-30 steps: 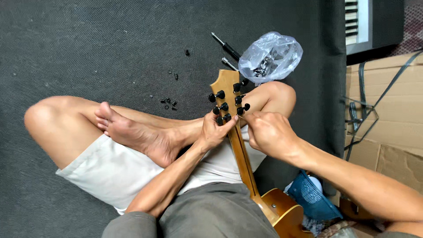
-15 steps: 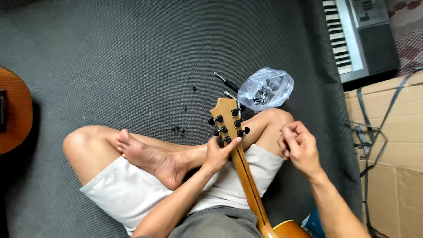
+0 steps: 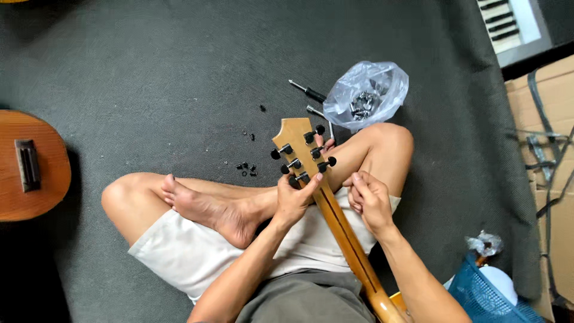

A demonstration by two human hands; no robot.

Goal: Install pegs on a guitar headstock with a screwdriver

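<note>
A clear plastic bag (image 3: 369, 94) of small metal parts lies on the grey carpet (image 3: 149, 78), with a screwdriver (image 3: 308, 91) just beside it and tiny black bits (image 3: 246, 170) scattered nearby. Another wooden guitar body (image 3: 27, 164) sits at the left edge, a keyboard (image 3: 508, 27) at top right, and a blue basket (image 3: 487, 296) at bottom right.

Guitar body (image 3: 388, 308) cut off at bottom edge. Second guitar (image 3: 30, 164) cut by left edge, keyboard (image 3: 508, 27) by top edge. Bag (image 3: 368, 93) contents too small to tell. Right hand (image 3: 371, 200) fingertips curled, what they pinch is hidden. Left hand (image 3: 293, 200) covers lowest tuner. Basket (image 3: 478, 293) cropped.
</note>
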